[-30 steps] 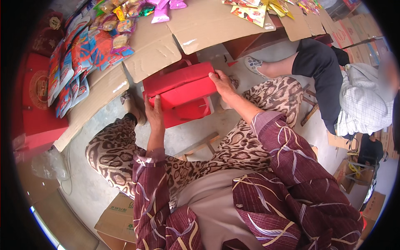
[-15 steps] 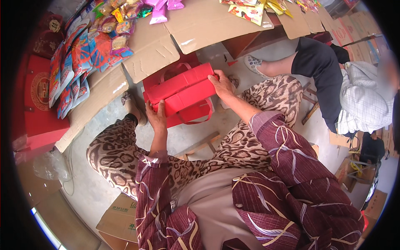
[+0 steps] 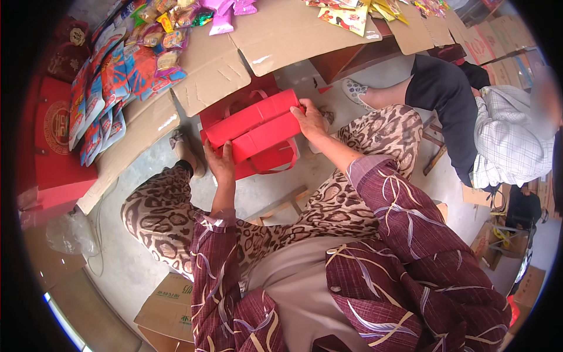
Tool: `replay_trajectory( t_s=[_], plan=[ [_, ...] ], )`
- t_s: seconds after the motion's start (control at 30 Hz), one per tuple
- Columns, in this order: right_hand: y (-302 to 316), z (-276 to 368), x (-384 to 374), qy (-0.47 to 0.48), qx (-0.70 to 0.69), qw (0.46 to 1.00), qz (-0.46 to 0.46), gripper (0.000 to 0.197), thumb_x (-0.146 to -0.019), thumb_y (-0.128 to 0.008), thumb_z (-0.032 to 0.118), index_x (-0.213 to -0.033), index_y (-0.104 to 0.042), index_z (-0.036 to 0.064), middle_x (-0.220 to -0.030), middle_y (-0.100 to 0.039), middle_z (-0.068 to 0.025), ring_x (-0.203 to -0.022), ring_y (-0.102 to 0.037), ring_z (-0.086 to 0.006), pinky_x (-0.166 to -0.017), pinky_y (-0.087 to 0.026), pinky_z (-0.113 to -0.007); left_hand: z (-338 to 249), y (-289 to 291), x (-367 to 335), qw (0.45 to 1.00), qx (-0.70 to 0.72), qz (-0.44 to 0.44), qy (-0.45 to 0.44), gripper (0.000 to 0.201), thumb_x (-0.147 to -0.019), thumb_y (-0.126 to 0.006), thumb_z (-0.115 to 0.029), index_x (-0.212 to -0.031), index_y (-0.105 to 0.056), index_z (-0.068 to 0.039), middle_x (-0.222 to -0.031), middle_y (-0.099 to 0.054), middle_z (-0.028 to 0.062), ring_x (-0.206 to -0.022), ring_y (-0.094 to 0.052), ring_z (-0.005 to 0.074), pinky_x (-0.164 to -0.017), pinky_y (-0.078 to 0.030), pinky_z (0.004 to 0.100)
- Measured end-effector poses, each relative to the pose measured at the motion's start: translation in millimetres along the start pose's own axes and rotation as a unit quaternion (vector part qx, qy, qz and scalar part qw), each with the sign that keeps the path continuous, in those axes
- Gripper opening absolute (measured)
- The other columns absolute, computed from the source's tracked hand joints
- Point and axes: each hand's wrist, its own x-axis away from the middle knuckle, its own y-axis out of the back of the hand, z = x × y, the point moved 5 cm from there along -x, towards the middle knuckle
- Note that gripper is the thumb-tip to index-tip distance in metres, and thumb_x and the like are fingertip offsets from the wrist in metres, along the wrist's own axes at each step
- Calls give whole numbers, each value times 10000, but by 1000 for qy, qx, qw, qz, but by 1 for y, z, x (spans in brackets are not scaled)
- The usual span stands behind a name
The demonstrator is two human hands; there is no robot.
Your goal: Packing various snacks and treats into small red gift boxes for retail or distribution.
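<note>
A red gift box (image 3: 256, 130) with ribbon-like handles sits low between my knees, just past the near edge of the cardboard-covered table. Two long red panels lie side by side along its top, and one handle loop (image 3: 288, 159) hangs out on the near side. My left hand (image 3: 220, 161) grips the box's left end, thumb on the near panel and fingers along the end. Around the right end, my right hand (image 3: 311, 121) has its fingers on top; its thumb side is partly hidden. The inside of the box cannot be seen.
Blue-and-red snack packets (image 3: 111, 88), small wrapped cakes (image 3: 170, 40) and purple packets (image 3: 223, 20) lie on the cardboard (image 3: 211, 82). More red boxes (image 3: 58, 135) stand at the left. Another person (image 3: 507, 129) sits at the right. A wooden stool (image 3: 281, 205) stands beneath me.
Both hands keep their hold on the box's ends, with the right hand shifted very slightly left. The seated person's arm and leg have moved a little.
</note>
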Motion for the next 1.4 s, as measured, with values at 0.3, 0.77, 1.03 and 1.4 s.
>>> replay_trajectory(
  t_s=[0.3, 0.77, 1.03, 1.4],
  plan=[
    [-6, -25, -4, -22, -8, 1000, 8, 502, -911, -556, 407, -1247, -513, 35, -1155, -623, -213, -1096, -589, -367, -940, -445, -427, -31, -16, 8, 998, 51, 30, -12, 696, -852, -751, -198, -1397, -379, 22, -1320, -495, 188, -1240, -478, 269, -1057, -368, 367],
    [-11, -18, -5, -24, -15, 996, 79, 643, -944, -448, 481, -1296, -470, -57, -1306, -510, -294, -1242, -477, -400, -1047, -374, -414, -7, -5, -5, 999, 31, 19, -33, 714, -887, -714, -264, -1419, -350, 42, -1374, -462, 188, -1259, -455, 268, -1084, -329, 361],
    [-9, -6, -6, -66, -6, 994, 88, 677, -954, -412, 496, -1347, -445, -55, -1362, -466, -309, -1287, -445, -407, -1067, -362, -409, -12, 9, -4, 996, 60, 8, 59, 658, -984, -531, -430, -1419, -375, 39, -1382, -470, 183, -1247, -465, 241, -1077, -330, 336],
    [-9, -25, -6, -4, -35, 996, 80, 657, -952, -436, 552, -1330, -483, 17, -1296, -552, -243, -1242, -505, -365, -1023, -388, -404, -6, -7, -9, 999, -34, 11, 23, 714, -1002, -380, -544, -1386, -422, 57, -1354, -501, 196, -1268, -459, 284, -1071, -334, 360]
  ],
)
